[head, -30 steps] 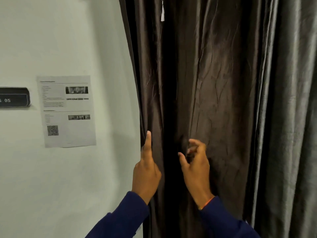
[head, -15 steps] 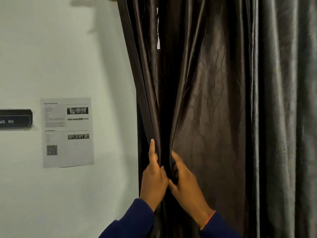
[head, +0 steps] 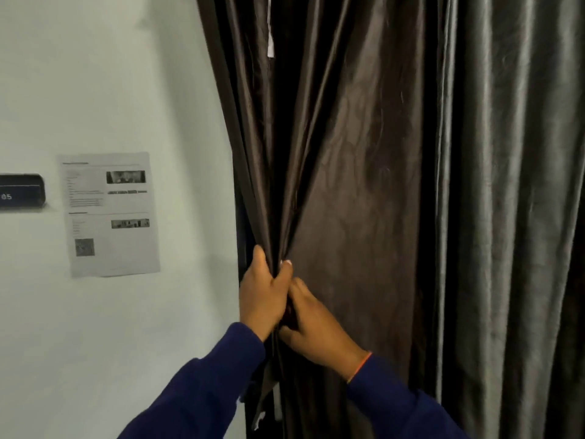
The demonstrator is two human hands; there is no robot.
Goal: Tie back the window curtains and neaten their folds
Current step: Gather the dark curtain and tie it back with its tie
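A dark brown satin curtain (head: 348,185) hangs from the top of the view down past the bottom, its left edge against the wall. My left hand (head: 262,293) grips the gathered folds at that left edge, thumb and fingers wrapped round the bunched fabric. My right hand (head: 311,324) sits just right of and below it, fingers curled into the same bunch of folds. The fabric fans out upward from the two hands. A second grey curtain panel (head: 512,217) hangs to the right in straight pleats. No tie-back is visible.
A pale wall (head: 110,74) fills the left. A printed paper notice (head: 109,213) is stuck on it, with a dark nameplate (head: 20,193) at the far left edge. A white tag (head: 270,42) hangs among the folds near the top.
My hands came together on the curtain's left edge. The right hand went from free and half-curled to holding the folds, and the left closed round them, gathering the fabric tighter.
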